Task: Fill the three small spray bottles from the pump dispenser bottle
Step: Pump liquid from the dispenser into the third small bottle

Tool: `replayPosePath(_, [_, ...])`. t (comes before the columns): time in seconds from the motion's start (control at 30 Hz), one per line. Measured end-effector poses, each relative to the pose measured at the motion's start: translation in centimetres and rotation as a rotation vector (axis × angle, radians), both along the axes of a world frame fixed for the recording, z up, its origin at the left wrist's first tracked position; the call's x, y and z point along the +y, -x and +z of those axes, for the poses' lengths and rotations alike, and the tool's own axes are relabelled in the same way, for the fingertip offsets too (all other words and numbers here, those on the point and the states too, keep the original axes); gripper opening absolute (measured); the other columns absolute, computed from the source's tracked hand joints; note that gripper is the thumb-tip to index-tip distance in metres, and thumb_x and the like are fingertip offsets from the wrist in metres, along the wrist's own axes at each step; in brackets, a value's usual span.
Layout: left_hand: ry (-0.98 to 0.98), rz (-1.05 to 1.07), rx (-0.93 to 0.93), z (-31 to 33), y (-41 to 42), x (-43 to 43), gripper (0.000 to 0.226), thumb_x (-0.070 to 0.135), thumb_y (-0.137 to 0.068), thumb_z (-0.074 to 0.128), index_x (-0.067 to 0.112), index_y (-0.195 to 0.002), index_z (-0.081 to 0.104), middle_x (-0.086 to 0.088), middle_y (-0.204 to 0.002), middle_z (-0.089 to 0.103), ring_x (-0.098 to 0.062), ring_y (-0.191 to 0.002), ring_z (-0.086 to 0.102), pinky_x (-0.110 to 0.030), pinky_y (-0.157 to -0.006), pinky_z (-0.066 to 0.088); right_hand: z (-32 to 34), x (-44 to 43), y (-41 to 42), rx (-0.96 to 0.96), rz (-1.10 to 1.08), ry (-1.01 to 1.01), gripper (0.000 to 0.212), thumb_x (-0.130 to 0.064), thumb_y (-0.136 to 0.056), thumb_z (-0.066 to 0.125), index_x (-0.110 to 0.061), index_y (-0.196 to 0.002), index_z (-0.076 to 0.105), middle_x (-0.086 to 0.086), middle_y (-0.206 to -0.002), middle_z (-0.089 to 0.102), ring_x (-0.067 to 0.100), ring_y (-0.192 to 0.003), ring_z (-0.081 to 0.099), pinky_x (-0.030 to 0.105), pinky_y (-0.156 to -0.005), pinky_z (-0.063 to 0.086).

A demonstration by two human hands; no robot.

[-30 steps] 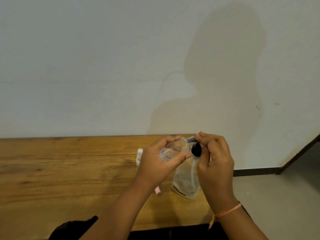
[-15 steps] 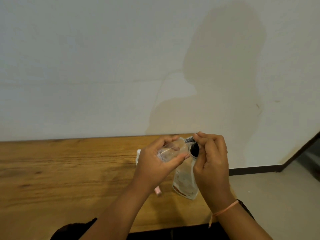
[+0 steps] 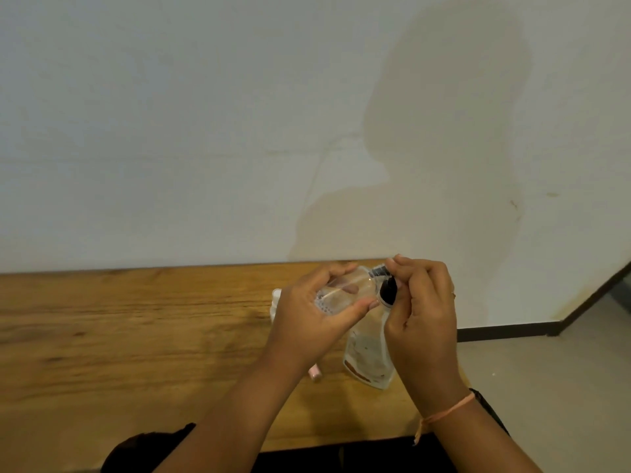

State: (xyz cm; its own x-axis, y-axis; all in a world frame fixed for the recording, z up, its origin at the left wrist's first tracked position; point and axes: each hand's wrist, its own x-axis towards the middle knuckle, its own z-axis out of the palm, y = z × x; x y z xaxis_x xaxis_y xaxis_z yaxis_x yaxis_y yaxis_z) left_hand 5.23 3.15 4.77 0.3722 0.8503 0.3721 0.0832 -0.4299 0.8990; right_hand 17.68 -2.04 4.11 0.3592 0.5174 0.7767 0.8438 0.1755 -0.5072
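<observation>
Hands | left hand curled round sideways clear bottle | right hand pinching its black cap

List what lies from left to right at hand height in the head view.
white bottle → left hand → clear bottle → black nozzle → right hand
</observation>
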Motion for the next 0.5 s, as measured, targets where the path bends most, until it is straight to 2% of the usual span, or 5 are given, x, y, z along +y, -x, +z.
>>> replayPosePath(0.13, [0.020,-0.013,-0.016,-0.1,0.2,-0.3,0.047,0.041,-0.061,0.075,0.029,-0.106,0.065,0.019,-0.091,0.070,0.007,-0.089,0.064,-0.006,-0.074,0.046,-0.3,-0.3,-0.3,-0.036,0.013,0.007,0.031,-0.006,-0.089,0.038,0.000,-0.106,0.063,0.008,-0.103,0.054,0.000,-0.106,0.042,0.004,-0.095,0.035])
replayPosePath(0.27, [-0.014,-0.015,-0.044,0.3,0.3,-0.1,0.046,0.041,-0.062,0.076,0.033,-0.106,0.065,0.016,-0.092,0.071,0.004,-0.090,0.065,-0.013,-0.078,0.051,0.4,-0.1,0.3,0.011,0.022,-0.068,0.032,-0.004,-0.087,0.038,0.000,-0.104,0.065,-0.001,-0.104,0.050,0.009,-0.103,0.051,0.008,-0.093,0.040])
replayPosePath(0.4, [-0.033,-0.017,-0.054,0.5,0.4,-0.1,0.045,0.038,-0.062,0.076,0.035,-0.106,0.063,0.017,-0.093,0.071,0.005,-0.090,0.065,-0.011,-0.076,0.050,0.9,-0.2,0.4,-0.003,0.020,-0.077,0.032,-0.004,-0.086,0.039,0.000,-0.102,0.066,-0.001,-0.103,0.050,0.014,-0.099,0.054,0.008,-0.092,0.040])
replayPosePath(0.5, [-0.008,-0.038,-0.063,0.2,0.1,-0.1,0.045,0.033,-0.064,0.077,0.031,-0.106,0.064,0.014,-0.095,0.070,0.003,-0.090,0.066,-0.010,-0.075,0.049,0.3,-0.2,0.2,-0.015,0.005,-0.064,0.031,-0.003,-0.087,0.039,0.000,-0.103,0.065,0.005,-0.101,0.054,0.010,-0.102,0.051,0.006,-0.093,0.038])
